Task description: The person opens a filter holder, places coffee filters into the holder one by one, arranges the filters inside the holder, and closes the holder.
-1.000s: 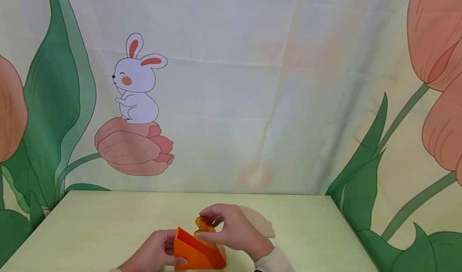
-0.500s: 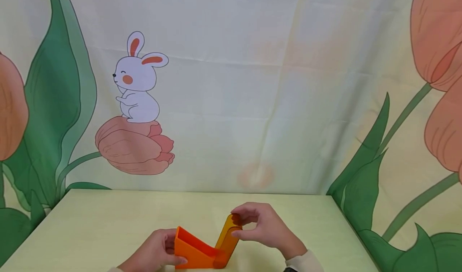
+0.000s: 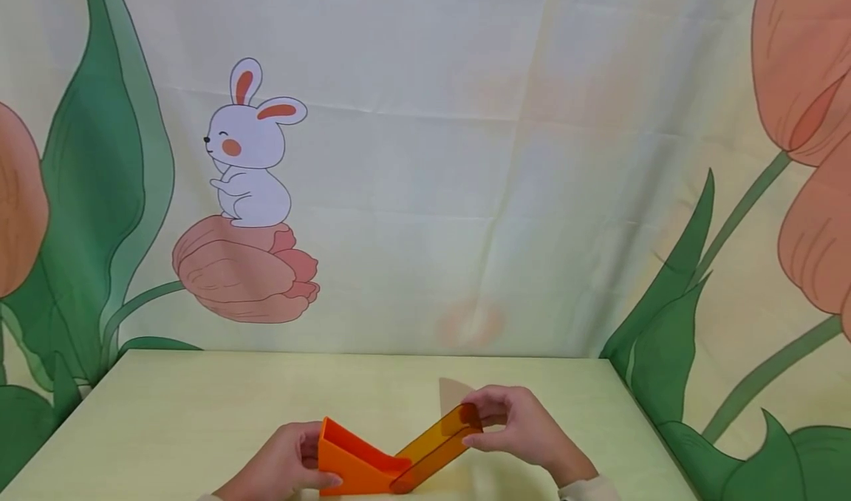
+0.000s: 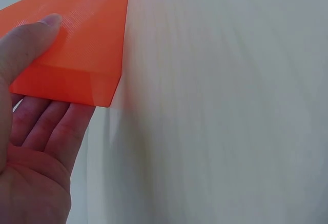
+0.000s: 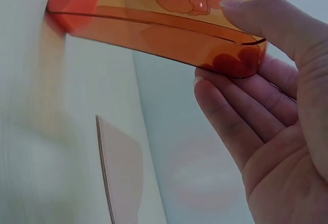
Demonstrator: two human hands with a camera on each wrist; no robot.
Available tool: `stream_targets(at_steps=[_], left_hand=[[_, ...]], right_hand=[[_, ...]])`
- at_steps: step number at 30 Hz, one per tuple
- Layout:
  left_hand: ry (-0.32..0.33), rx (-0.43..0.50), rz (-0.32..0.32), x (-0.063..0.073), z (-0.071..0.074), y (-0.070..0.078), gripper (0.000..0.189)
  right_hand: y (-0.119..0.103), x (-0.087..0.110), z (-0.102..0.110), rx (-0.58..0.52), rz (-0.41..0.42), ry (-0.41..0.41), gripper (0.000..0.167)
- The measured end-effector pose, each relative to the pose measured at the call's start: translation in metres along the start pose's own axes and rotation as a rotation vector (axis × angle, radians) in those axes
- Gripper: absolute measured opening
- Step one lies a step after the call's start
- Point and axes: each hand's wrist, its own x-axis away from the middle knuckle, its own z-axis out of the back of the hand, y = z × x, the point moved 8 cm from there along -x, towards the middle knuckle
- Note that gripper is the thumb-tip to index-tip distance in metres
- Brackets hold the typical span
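A wedge-shaped orange plastic box (image 3: pixel 355 471) stands on the table, its slanted top side exposed. Joined to its low right end, a see-through amber cover (image 3: pixel 435 448) slants up and away to the right. My left hand (image 3: pixel 286 460) grips the tall left end of the box; in the left wrist view the thumb lies on one orange face (image 4: pixel 87 39) and the fingers reach behind. My right hand (image 3: pixel 521 423) pinches the cover's raised far end. The right wrist view has the thumb along the top edge of the amber cover (image 5: pixel 154 34) and fingers under its rounded end.
A flat, pale fan-shaped piece (image 3: pixel 452 394) lies on the table behind the right hand, partly hidden; it also shows in the right wrist view. The pale yellow table (image 3: pixel 219 397) ends at a hanging cloth (image 3: pixel 399 191) printed with tulips and a rabbit.
My right hand has swung the amber cover away from the orange box, rightward and down, from close over it to a low slant. The left hand and box have barely moved.
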Motion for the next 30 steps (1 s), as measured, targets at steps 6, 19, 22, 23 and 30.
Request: stream_targets(at_steps=[6,19,22,23,30], left_hand=[[0.001,0.003,-0.001,0.002,0.001,0.001,0.059],[0.001,0.009,0.009,0.001,0.002,0.0,0.061],[0.001,0.006,0.003,0.0,0.002,0.0,0.06],[0.001,0.005,0.002,0.0,0.002,-0.001,0.06],[0.001,0.012,0.0,0.0,0.002,-0.002,0.06]], right_hand=[[0.009,0.004,0.001,-0.03,-0.027,-0.007,0.044],[0.014,0.001,0.005,-0.071,-0.045,0.007,0.043],[0.021,-0.007,0.016,-0.097,-0.075,0.084,0.038],[0.025,-0.011,0.02,-0.086,-0.09,0.125,0.036],[0.057,-0.041,0.038,0.148,-0.193,0.335,0.024]])
